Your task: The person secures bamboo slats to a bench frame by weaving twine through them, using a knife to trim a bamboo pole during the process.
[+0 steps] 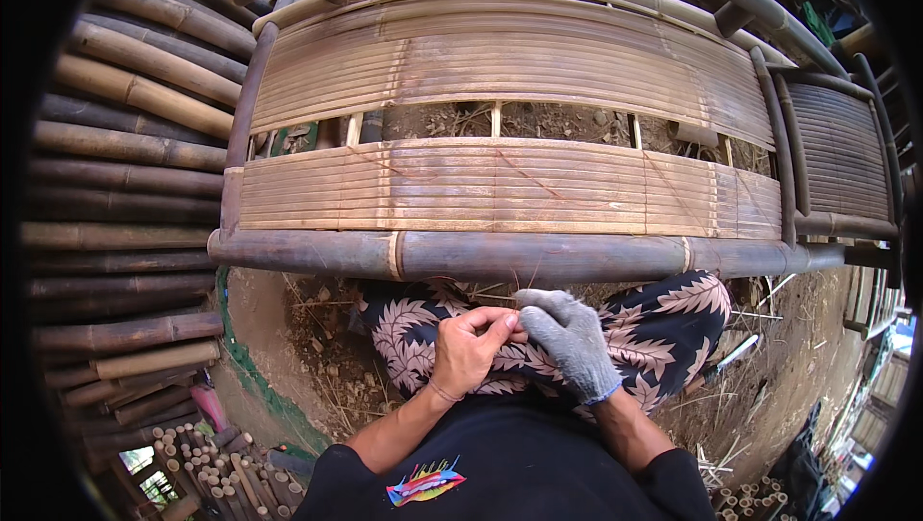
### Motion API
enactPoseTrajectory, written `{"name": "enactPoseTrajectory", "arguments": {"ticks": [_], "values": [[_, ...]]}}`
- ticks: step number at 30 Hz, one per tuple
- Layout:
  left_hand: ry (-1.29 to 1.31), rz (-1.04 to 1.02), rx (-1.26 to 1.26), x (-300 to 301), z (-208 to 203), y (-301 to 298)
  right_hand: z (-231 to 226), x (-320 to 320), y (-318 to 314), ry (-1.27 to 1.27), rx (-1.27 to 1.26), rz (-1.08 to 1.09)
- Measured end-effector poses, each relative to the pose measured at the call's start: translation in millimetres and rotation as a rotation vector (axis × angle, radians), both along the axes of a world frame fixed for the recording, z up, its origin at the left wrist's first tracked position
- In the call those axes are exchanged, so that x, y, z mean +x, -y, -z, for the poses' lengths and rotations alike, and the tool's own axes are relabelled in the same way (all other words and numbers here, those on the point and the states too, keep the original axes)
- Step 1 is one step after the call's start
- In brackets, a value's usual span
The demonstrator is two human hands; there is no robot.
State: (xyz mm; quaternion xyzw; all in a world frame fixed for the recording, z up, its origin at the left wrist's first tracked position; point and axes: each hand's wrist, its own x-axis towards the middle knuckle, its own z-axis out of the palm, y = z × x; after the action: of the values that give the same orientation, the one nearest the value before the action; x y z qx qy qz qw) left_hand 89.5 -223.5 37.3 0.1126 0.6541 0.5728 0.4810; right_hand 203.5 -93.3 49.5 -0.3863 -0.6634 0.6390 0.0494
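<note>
My bare left hand (471,346) and my right hand (574,340), in a grey knit glove, meet above my lap. Both are closed in a pinch, fingertips together. A thin reddish-brown strand (515,277) sticks up from between them; whether it is wire or cord I cannot tell. Just beyond my hands lies the thick dark front pole (538,258) of a bamboo bench. Behind that pole, a band of narrow bamboo slats (567,189) is crossed by thin reddish ties, with a few loose strands lying on top. A gap separates it from the wider slat section (548,60).
Long bamboo poles (135,146) are stacked on the left. Short cut bamboo pieces (216,473) fill the lower left corner. A knife-like tool with a pale blade (738,352) is right of my knee. A smaller slatted bamboo panel (838,151) stands at the right.
</note>
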Motion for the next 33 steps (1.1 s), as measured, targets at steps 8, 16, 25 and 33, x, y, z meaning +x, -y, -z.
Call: {"name": "enactPoseTrajectory", "arguments": {"ticks": [8, 16, 25, 33], "values": [[-0.083, 0.088, -0.103, 3, -5, 22, 31, 5, -1, -0.179, 0.667, -0.211], [-0.051, 0.12, -0.119, -3, 4, 44, 29, 9, -4, -0.11, 0.514, -0.143], [-0.076, 0.159, -0.129, -5, 2, 50, 37, 13, -14, -0.161, 0.719, -0.104], [-0.183, 0.169, -0.047, -7, 13, 60, 25, 14, -18, -0.108, 0.598, -0.085]]}}
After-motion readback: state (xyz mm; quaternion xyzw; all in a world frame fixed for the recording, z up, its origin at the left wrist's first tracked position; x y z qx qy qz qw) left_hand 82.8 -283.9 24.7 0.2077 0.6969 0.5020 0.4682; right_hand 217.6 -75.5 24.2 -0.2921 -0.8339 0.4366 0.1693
